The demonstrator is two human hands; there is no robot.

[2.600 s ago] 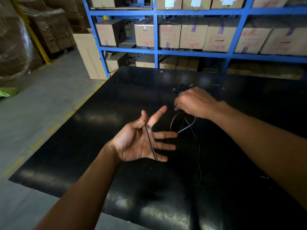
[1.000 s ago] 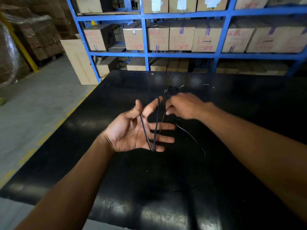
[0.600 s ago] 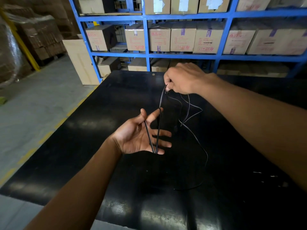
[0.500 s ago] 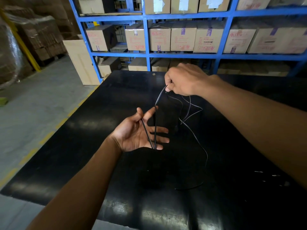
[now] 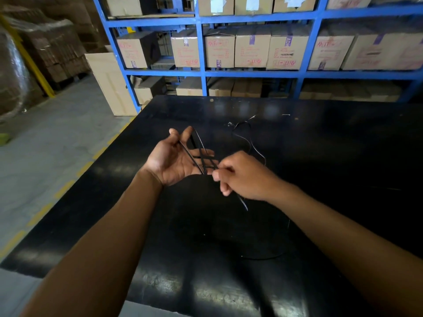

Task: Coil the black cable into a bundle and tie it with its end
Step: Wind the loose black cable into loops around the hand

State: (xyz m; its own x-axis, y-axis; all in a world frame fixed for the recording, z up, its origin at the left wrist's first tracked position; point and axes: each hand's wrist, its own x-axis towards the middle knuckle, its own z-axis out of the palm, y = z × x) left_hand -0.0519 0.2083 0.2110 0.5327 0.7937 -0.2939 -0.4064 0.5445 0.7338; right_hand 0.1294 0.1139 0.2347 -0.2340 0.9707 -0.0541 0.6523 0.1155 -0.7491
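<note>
Several turns of thin black cable cross the spread, palm-up left hand, which serves as a winding form; the right hand, just beside its fingertips, pinches the strand, slack trailing across the glossy black table beyond.

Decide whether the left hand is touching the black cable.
Touching. The head view shows the black cable wrapped over the open left hand, its strands lying across the palm and fingers.

Black cable wound across an open left hand

The black cable was crossed over the spread left hand and pinched by the right hand above the black table.
</note>
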